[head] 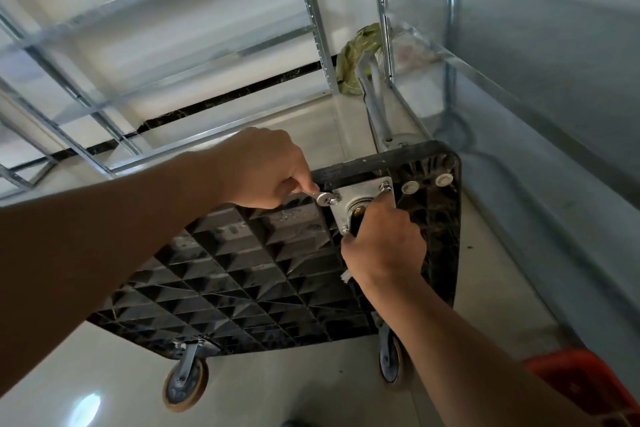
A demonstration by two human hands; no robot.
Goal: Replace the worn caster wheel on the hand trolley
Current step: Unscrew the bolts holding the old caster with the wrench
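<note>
The hand trolley lies upside down on the floor, its black ribbed underside (242,281) facing up. At its far right corner sits a silver caster mounting plate (349,199) with bolts at its corners. My left hand (263,168) grips a small silver wrench (320,197) whose head sits on the plate's upper left bolt. Below the plate, my right hand (381,246) curls round the caster and covers its wheel. Two other casters stand at the near edge, one on the left (185,381) and one on the right (391,357), partly behind my right forearm.
Metal shelving frames (311,10) stand on the left and behind. A grey wall panel (554,114) runs along the right. The trolley's folded handle (375,107) and a green bag (356,55) lie beyond the trolley. A red crate (581,385) sits at the lower right.
</note>
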